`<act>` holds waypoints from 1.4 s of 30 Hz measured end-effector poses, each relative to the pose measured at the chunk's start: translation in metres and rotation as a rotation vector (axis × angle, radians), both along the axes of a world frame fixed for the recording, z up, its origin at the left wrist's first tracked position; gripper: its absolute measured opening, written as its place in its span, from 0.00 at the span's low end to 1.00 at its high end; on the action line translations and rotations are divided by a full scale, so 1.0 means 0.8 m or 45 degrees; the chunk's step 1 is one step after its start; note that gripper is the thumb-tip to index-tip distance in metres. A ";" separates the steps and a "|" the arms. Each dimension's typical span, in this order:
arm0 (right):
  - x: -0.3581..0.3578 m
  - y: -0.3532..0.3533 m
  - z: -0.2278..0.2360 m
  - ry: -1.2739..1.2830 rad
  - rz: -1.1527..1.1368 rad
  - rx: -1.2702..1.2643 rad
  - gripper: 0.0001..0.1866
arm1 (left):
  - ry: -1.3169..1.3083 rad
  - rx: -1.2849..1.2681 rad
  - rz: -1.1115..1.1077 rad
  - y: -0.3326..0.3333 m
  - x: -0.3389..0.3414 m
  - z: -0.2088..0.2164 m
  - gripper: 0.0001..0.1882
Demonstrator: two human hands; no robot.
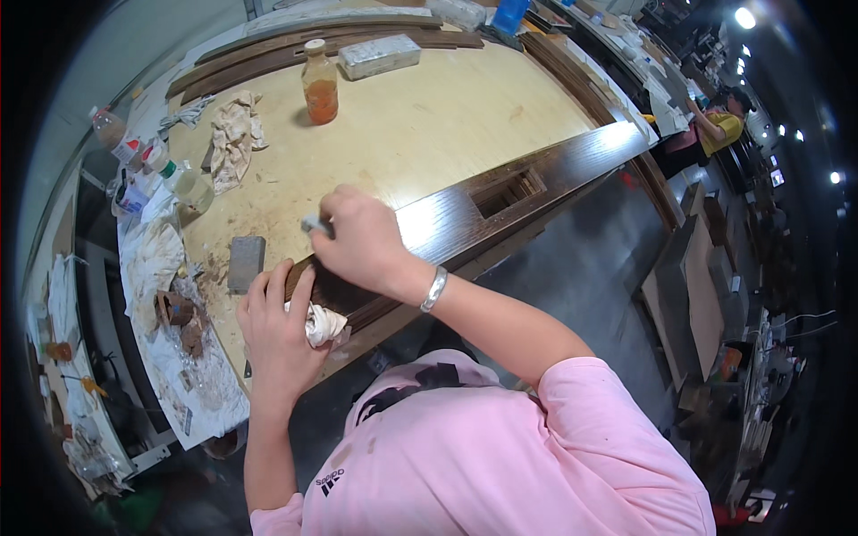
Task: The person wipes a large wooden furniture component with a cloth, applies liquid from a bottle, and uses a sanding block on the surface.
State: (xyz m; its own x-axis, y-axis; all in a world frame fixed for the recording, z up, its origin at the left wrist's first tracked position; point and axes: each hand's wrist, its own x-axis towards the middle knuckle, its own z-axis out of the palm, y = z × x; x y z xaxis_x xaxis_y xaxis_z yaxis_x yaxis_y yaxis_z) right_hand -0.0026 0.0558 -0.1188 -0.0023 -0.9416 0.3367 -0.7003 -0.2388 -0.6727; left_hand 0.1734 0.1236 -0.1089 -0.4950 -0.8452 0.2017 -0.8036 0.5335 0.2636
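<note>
A long dark-brown wooden board (438,223) with a rectangular cut-out lies aslant along the table's near edge. My left hand (284,317) rests at the board's left end, fingers over its edge, with a crumpled white cloth (323,325) held against the palm. Above the board's left part, my right hand (362,239) is closed on a small grey pad (313,224), whose exact kind is not clear. A grey rectangular block (246,263) lies on the table just beyond my left hand.
On the pale tabletop (429,116) stand a glass bottle of orange liquid (320,89) and a wrapped silvery block (380,57). A stained rag (235,138) lies to the left, near plastic bottles (189,186). Dark wood strips (313,40) line the back. A person (715,129) works at far right.
</note>
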 end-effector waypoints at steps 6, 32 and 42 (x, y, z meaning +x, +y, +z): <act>-0.010 0.025 -0.002 0.081 0.110 0.064 0.10 | 0.147 -0.235 -0.039 -0.003 0.001 -0.027 0.35; -0.248 -0.002 0.009 0.398 -0.457 -0.049 0.15 | 0.905 0.085 0.273 0.028 0.005 -0.021 0.15; -0.468 -0.012 -0.012 0.473 -0.549 0.087 0.12 | 0.797 0.306 0.138 -0.014 -0.194 0.051 0.18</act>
